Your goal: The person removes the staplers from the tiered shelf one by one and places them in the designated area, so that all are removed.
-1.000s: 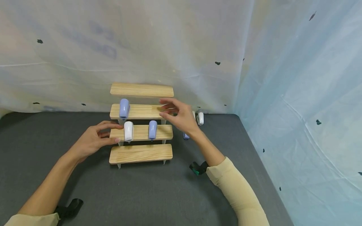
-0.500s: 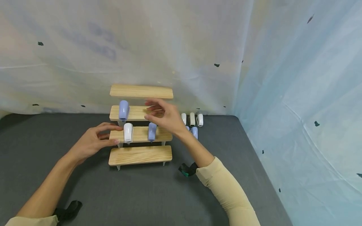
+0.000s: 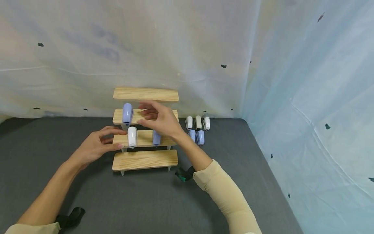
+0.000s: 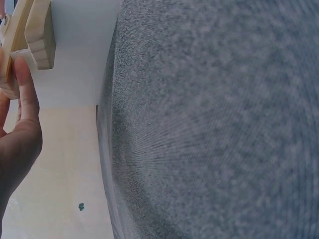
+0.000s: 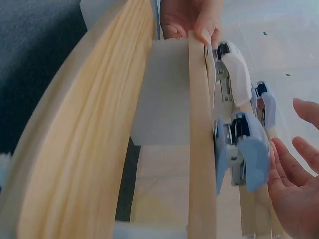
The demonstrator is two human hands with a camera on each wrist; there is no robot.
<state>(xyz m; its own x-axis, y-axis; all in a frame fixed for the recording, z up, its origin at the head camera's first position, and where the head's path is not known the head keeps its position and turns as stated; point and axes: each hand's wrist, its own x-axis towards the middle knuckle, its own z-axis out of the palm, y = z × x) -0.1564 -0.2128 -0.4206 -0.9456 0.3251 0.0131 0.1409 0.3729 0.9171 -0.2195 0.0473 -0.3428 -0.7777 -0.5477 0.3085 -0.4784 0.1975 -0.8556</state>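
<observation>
A tiered wooden rack [image 3: 145,160] stands on the dark table. My left hand [image 3: 94,146] holds the left end of its second-lowest board, thumb in front, beside a white mini stapler [image 3: 132,137]. In the right wrist view, a blue mini stapler [image 5: 244,149] stands on that same board. Another blue stapler [image 3: 127,113] is at the left of the board above. My right hand [image 3: 162,120], fingers apart and holding nothing, hovers before that board, to the right of its stapler. It partly covers the lower blue stapler in the head view.
Right of the rack, several more staplers stand in two rows on the table: white and beige ones behind, with a beige stapler [image 3: 198,123] in the middle, and blue ones in front [image 3: 200,137]. A pale sheet [image 3: 204,48] hangs behind the table.
My right hand has moved left along the upper-middle board toward its blue stapler, uncovering the staplers on the table. My left hand stays on the rack.
</observation>
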